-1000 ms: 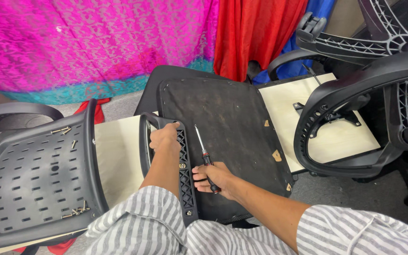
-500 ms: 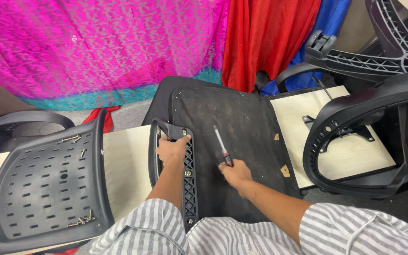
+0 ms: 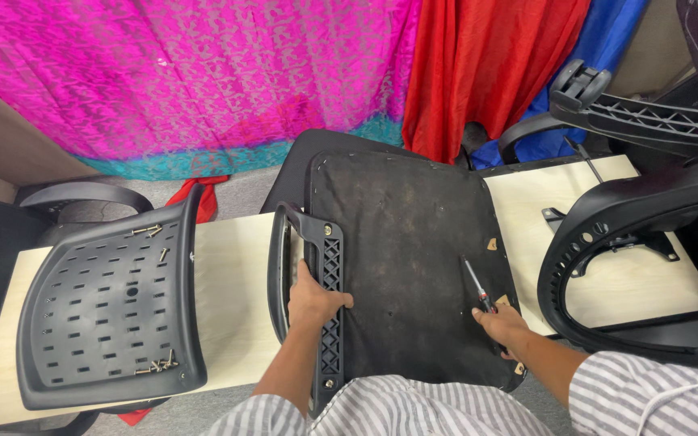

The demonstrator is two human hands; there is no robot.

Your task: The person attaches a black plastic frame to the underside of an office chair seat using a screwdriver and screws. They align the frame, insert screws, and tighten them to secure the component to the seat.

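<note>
The middle of the seat base [image 3: 405, 258] lies bare between the two hands, open from the near edge up to the far one. On its left the armrest [image 3: 321, 299] bars the way. The tabletop [image 3: 232, 282] has a bare strip between armrest and backrest shell [image 3: 107, 307]. On the right, a chair frame [image 3: 648, 242] crowds the board [image 3: 607, 274].

The right hand [image 3: 501, 325] slid with the screwdriver [image 3: 476, 287] from the middle of the seat base [image 3: 401, 242] out to its right edge, beside the torn corner; the left hand [image 3: 310, 300] settled lower on the armrest [image 3: 323, 282], fingers wrapped round its bar; the view lifted, so more of the pink cloth [image 3: 187, 77] showed and the perforated chair back [image 3: 107, 303] sat lower left.
</note>
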